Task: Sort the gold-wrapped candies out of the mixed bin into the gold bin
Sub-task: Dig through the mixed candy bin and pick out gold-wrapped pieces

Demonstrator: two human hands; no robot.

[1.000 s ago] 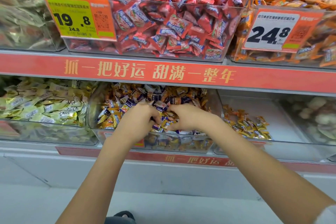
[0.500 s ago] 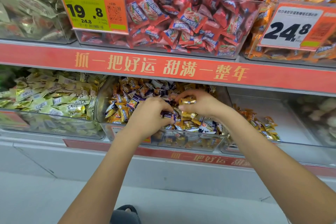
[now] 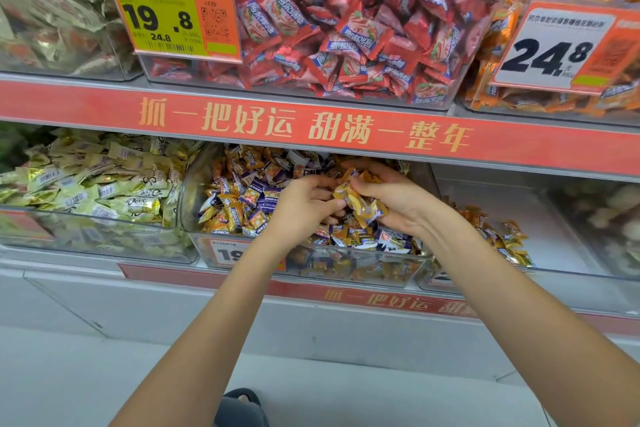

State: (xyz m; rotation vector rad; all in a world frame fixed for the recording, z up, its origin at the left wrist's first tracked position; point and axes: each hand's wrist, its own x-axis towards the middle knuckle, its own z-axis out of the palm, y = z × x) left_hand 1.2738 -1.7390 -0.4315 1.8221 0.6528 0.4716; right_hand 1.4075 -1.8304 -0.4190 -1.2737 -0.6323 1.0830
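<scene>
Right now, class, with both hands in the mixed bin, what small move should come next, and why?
Probably carry the right hand rightward to the gold bin and drop its load. It already holds several gold-wrapped candies, while the left hand reaches among the mixed bin's purple and gold candies.

Gold-wrapped candies (image 3: 363,206) are showing glossy, crinkled foil-like film, glinting in places. Mixed bin (image 3: 311,262) is looking like clear smooth plastic, slightly reflective at the front wall. Gold bin (image 3: 568,253), same clear plastic, pale smooth floor. Red candies (image 3: 346,28) above are shining in glossy plastic wrap. Price tag (image 3: 173,12) is looking like matt printed paper. Shelf strip (image 3: 311,128) is appearing smooth, matt red.
</scene>
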